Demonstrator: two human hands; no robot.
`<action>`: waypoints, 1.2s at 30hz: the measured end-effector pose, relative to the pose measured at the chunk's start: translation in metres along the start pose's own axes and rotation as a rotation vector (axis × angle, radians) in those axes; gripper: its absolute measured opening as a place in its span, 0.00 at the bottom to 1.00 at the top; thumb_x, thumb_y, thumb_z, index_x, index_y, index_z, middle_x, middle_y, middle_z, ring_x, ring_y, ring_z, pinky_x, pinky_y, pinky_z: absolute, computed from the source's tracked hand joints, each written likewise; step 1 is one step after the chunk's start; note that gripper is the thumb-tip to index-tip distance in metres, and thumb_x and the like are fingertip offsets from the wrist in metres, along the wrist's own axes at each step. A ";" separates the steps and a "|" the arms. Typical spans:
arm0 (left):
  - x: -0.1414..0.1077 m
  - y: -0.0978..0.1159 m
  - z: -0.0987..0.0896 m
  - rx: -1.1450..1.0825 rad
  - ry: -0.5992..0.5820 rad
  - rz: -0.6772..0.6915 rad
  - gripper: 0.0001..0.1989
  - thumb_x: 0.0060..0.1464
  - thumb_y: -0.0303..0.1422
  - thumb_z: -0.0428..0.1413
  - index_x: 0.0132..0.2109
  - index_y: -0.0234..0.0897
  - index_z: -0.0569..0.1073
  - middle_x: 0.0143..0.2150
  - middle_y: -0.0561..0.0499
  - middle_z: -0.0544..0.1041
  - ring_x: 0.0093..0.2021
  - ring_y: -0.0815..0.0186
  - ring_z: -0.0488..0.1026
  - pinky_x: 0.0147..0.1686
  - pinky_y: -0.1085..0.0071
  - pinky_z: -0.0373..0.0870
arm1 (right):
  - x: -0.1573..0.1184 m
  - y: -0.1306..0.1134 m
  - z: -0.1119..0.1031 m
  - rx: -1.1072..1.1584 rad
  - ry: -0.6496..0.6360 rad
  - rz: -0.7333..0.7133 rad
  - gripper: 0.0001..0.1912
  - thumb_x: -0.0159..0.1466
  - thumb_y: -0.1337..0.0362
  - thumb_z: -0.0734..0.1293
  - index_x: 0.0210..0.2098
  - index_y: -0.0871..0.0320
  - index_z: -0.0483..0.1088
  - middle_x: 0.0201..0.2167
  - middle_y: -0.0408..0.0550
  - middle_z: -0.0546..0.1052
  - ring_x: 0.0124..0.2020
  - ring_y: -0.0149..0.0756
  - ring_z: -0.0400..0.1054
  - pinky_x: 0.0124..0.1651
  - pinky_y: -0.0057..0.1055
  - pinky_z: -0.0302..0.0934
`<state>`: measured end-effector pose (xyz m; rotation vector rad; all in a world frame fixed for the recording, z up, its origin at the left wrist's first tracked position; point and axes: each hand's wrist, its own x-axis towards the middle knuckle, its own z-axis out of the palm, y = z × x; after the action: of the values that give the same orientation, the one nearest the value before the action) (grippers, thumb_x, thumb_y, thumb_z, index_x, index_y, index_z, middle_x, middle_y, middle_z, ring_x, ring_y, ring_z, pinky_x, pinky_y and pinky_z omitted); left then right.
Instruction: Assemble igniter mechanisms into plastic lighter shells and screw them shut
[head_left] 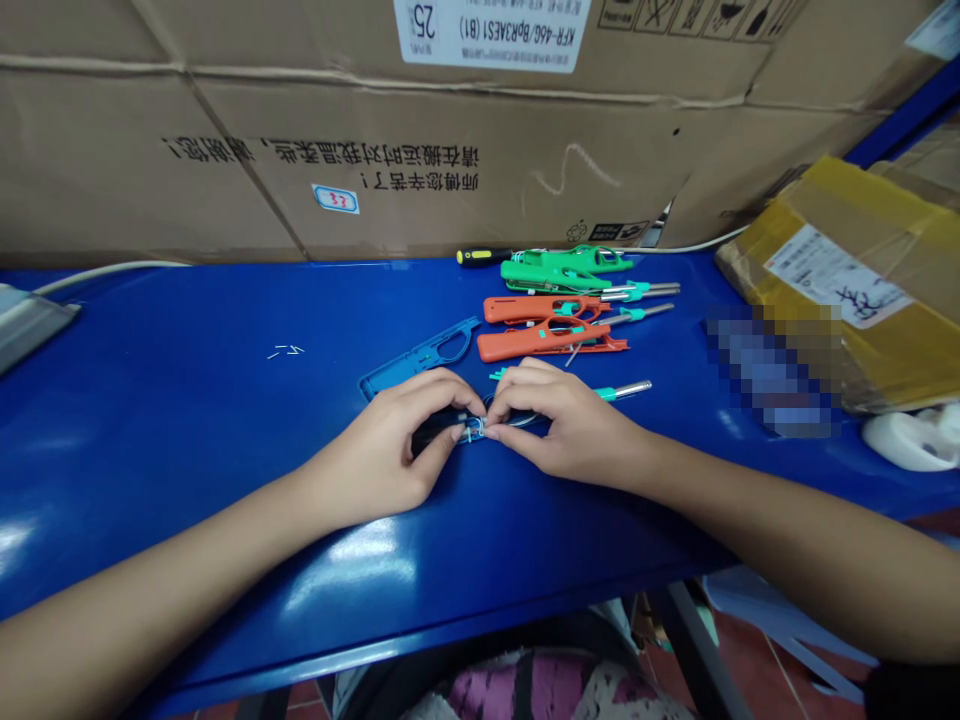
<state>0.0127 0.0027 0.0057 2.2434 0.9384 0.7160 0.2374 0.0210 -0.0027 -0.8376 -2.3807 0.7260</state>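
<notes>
Both hands meet near the middle of the blue table. My left hand point(405, 440) pinches the left side of a small blue lighter part with thin wires point(474, 430). Fingertips of my right hand point(559, 415) close on the same wired part from the right. A metal lighter tube with a teal collar point(626, 391) sticks out beyond my right hand. Behind my left hand lies an open blue handle shell point(420, 358). Much of the wired part is hidden by my fingers.
Orange lighters point(551, 343), green lighters point(566, 268) and a black-yellow screwdriver point(484, 258) lie at the back of the table point(187, 400). Small white bits point(286, 351) are at left. A large cardboard box point(375, 150) stands behind; a yellow-taped parcel point(862, 280) is at right.
</notes>
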 end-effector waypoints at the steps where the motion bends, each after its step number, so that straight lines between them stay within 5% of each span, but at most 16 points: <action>1: 0.000 0.000 0.000 -0.001 -0.006 0.002 0.10 0.61 0.24 0.52 0.47 0.37 0.74 0.46 0.47 0.77 0.47 0.63 0.74 0.49 0.66 0.71 | 0.000 -0.001 0.000 0.011 0.007 0.002 0.04 0.65 0.69 0.69 0.33 0.57 0.73 0.33 0.45 0.76 0.38 0.35 0.66 0.43 0.33 0.61; 8: -0.001 0.001 -0.003 0.003 -0.046 0.037 0.12 0.62 0.23 0.51 0.48 0.37 0.75 0.48 0.47 0.76 0.49 0.63 0.74 0.52 0.67 0.71 | -0.001 0.000 -0.015 0.050 -0.026 0.030 0.03 0.65 0.71 0.68 0.37 0.58 0.74 0.35 0.46 0.75 0.41 0.34 0.68 0.46 0.33 0.63; 15: -0.001 0.000 -0.009 0.069 -0.098 0.077 0.17 0.63 0.22 0.49 0.51 0.39 0.77 0.50 0.45 0.76 0.51 0.62 0.75 0.54 0.63 0.73 | -0.002 0.009 -0.046 0.038 -0.237 0.011 0.05 0.66 0.71 0.67 0.37 0.57 0.75 0.38 0.47 0.75 0.42 0.35 0.70 0.48 0.34 0.64; 24: -0.004 0.000 -0.014 0.199 -0.137 0.136 0.21 0.60 0.20 0.48 0.52 0.40 0.81 0.53 0.43 0.76 0.53 0.60 0.74 0.52 0.62 0.73 | 0.000 0.008 -0.031 0.128 -0.147 0.194 0.05 0.61 0.72 0.70 0.37 0.59 0.75 0.32 0.43 0.75 0.33 0.29 0.67 0.36 0.26 0.62; 31: -0.006 0.001 -0.009 0.344 -0.104 0.198 0.17 0.60 0.25 0.52 0.52 0.38 0.80 0.52 0.42 0.77 0.49 0.55 0.75 0.49 0.57 0.74 | 0.002 0.008 -0.030 0.180 -0.142 0.249 0.05 0.61 0.73 0.68 0.33 0.59 0.77 0.33 0.44 0.78 0.34 0.30 0.69 0.38 0.28 0.63; 36: -0.006 0.000 -0.007 0.264 -0.040 0.164 0.14 0.61 0.27 0.54 0.53 0.34 0.77 0.49 0.44 0.79 0.49 0.60 0.76 0.51 0.63 0.74 | 0.000 0.008 -0.027 0.173 -0.103 0.218 0.07 0.59 0.75 0.68 0.33 0.59 0.77 0.31 0.43 0.75 0.33 0.29 0.67 0.38 0.27 0.63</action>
<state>0.0044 0.0008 0.0092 2.5808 0.8796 0.6467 0.2575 0.0348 0.0121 -1.0163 -2.2964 1.0690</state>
